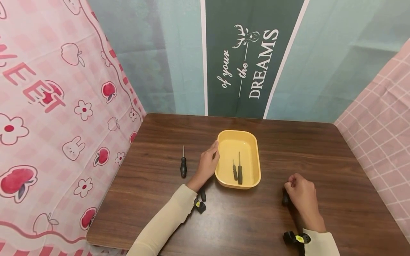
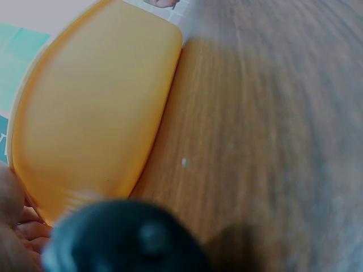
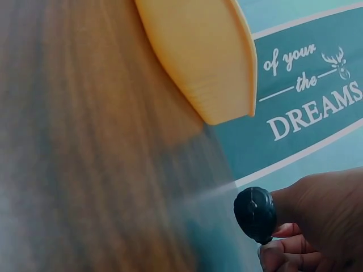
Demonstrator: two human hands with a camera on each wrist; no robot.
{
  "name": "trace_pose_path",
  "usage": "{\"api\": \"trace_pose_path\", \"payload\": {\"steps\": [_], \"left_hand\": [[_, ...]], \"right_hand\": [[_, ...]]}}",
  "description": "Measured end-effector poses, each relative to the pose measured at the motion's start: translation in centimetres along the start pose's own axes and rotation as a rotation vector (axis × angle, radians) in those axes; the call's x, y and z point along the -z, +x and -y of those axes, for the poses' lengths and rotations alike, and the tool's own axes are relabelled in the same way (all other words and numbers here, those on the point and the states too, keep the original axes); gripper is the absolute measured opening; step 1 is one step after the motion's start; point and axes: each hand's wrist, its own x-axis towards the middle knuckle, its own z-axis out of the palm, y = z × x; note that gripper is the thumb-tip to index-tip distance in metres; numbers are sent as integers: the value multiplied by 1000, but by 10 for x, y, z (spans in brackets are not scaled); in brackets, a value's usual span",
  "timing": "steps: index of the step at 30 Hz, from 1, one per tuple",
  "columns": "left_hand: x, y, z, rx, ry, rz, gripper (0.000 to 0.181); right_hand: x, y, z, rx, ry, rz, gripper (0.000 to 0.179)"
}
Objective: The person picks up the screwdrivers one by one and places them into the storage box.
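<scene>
Right hand (image 1: 302, 193) pinches a black handle (image 3: 255, 214) well apart from the yellow tray (image 1: 228, 149), which lies to the left and a little farther off.

The handle's butt faces back toward the wrist, its far end hidden by curled fingers. Left hand (image 1: 206, 161), nearer the tray, rests with fingers close together against its left wall. Inside, a small screwdriver (image 1: 235, 173) and a longer screwdriver (image 1: 240, 174) lie side by side, shafts pointing away from the person, roughly along the tray's long axis; a lone screwdriver (image 1: 183, 167) lies left of the left hand.
</scene>
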Motion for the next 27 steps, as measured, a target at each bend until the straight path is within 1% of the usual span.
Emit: {"api": "trace_pose_path", "payload": {"steps": [6,13,18,27], "left_hand": [[0,0,0,-11,8,-8,44],[0,1,2,-33,6,-15,43],[-1,1,2,-43,-1,-20,43],[0,0,1,-25,2,-8,44]], "right_hand": [[4,9,8,35,14,-16,6],[8,17,18,24,22,-1,6],[9,22,23,42,31,-15,5],[8,29,31,72,36,-38,5]]}}
